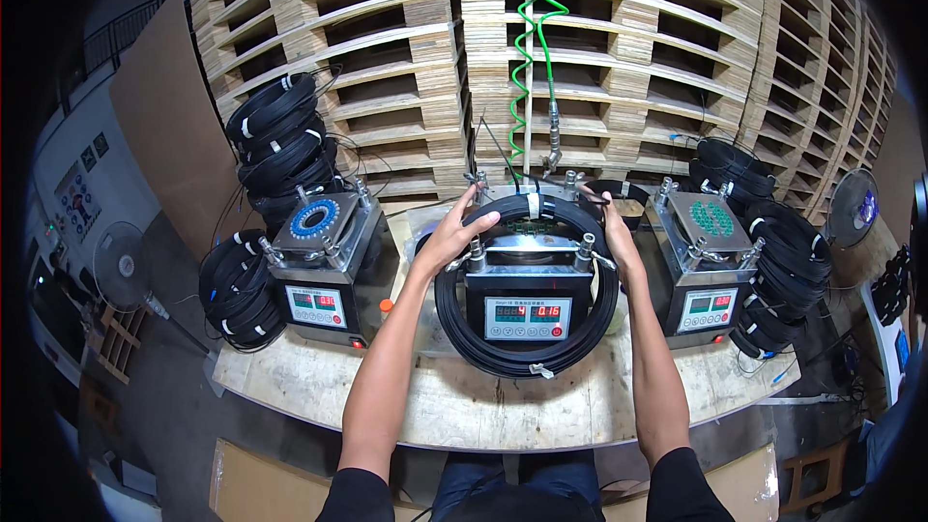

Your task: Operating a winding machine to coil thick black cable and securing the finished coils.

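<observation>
A coil of black cable [512, 365], bound with white ties, hangs around the front of the middle polishing machine [527, 275], which has a lit display panel. My left hand [462, 230] is closed on the coil's upper left, its thumb lying over the cable and its other fingers partly hidden. On the upper right, my right hand [615, 224] is closed on the same coil, with most of its fingers out of sight behind it. The machine's metal clamp posts [586, 244] stand between my hands.
Similar machines stand to the left [319, 275] and right [704, 275] on the wooden table [464, 416]. Stacked black cable coils [280, 150] rise beside the left one, more coils [788, 251] beside the right. Behind are wooden pallets [387, 58] and a hanging green air hose [527, 29].
</observation>
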Tool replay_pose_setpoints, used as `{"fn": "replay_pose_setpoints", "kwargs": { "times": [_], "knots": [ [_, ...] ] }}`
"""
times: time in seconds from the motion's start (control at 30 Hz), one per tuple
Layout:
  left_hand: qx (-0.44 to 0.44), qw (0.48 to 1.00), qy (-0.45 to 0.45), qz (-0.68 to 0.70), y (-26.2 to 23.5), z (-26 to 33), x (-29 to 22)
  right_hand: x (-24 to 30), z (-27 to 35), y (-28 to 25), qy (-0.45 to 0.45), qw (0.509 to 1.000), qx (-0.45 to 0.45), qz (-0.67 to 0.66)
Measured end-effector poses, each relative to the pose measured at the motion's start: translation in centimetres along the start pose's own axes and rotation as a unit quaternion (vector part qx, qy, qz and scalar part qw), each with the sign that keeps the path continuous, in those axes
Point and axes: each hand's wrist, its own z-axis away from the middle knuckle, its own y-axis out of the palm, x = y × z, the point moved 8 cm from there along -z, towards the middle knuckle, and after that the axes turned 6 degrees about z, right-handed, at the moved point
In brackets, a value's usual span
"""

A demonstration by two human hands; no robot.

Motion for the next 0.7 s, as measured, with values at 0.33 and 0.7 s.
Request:
{"fn": "replay_pose_setpoints", "kwargs": {
  "times": [0.33,0.7],
  "knots": [
    [-0.008,0.979,-0.177,0.105,-0.4,-3.6,2.9,-0.7,-5.2,-0.2,0.036,0.994,-0.02,-0.105],
    [-0.112,0.945,-0.272,0.143,-1.9,-5.2,5.5,-3.3,-9.5,-0.9,0.117,0.985,-0.005,-0.123]
  ]
}}
